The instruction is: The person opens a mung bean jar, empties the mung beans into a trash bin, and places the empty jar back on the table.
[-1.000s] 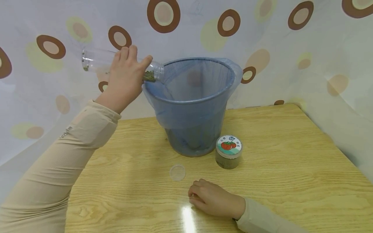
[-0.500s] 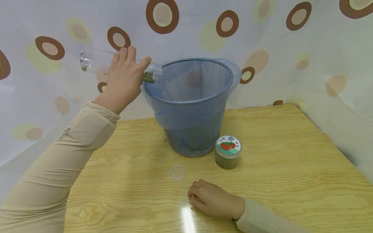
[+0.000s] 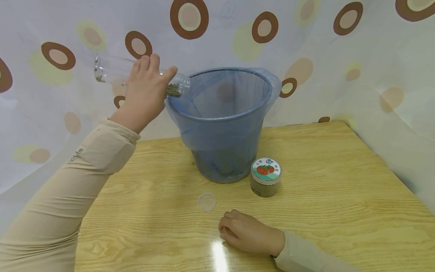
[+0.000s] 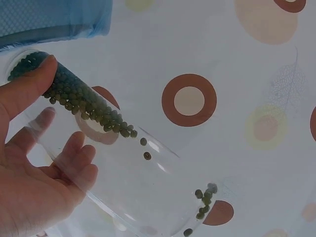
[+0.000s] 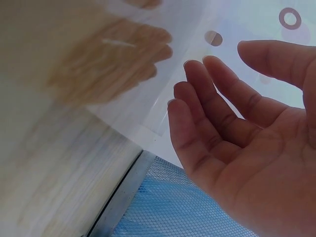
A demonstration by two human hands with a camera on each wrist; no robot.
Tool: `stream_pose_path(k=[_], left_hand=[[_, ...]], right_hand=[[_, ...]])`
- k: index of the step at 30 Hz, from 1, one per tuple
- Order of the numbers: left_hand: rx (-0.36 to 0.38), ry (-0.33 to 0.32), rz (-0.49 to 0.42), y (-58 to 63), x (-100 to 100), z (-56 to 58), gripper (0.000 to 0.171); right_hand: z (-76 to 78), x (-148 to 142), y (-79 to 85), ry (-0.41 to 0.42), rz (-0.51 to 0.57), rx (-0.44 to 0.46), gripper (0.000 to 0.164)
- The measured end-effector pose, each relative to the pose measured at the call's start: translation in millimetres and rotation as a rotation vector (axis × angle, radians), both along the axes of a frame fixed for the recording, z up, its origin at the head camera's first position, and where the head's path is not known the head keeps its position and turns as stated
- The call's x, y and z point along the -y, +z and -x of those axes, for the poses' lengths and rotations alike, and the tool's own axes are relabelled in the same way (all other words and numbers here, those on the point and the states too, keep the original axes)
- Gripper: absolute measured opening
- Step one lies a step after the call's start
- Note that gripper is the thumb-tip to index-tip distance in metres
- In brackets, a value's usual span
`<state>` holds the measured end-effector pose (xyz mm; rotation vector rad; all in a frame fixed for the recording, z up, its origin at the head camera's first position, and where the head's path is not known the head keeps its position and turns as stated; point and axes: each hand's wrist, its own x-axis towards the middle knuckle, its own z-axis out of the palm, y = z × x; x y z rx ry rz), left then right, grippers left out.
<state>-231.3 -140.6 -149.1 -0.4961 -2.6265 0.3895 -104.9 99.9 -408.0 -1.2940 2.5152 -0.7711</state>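
My left hand grips a clear plastic bottle from above. The bottle is tilted nearly level, its uncapped mouth at the left rim of a blue mesh bin lined with a blue bag. In the left wrist view, small green beans that look like mung beans are heaped toward the mouth, and a few lie at the bottle's base. My right hand rests on the table with loosely curled fingers and holds nothing; the right wrist view shows its bare palm. A clear round lid lies flat just beyond it.
A round jar with a tomato picture on its lid stands to the right of the bin's foot. The wooden table meets a patterned wall covering behind and at the right.
The bottle stays tilted at the bin's rim in my left hand. Some beans have shifted slightly inside it, and the view has moved a little. My right hand has kept still.
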Motion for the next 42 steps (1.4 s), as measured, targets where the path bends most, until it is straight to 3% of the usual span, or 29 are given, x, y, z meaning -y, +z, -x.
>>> stream_pose_path(k=[17, 42], left_hand=[[-0.042, -0.092, 0.007, -1.8, -1.5, 0.2, 0.056], [-0.048, -0.117, 0.025, -0.2, -5.7, 1.2, 0.052]], right_hand=[[-0.5, 0.4, -0.4, -0.008, -0.002, 0.016, 0.013], [-0.8, -1.5, 1.3, -0.011, -0.003, 0.035, 0.013]])
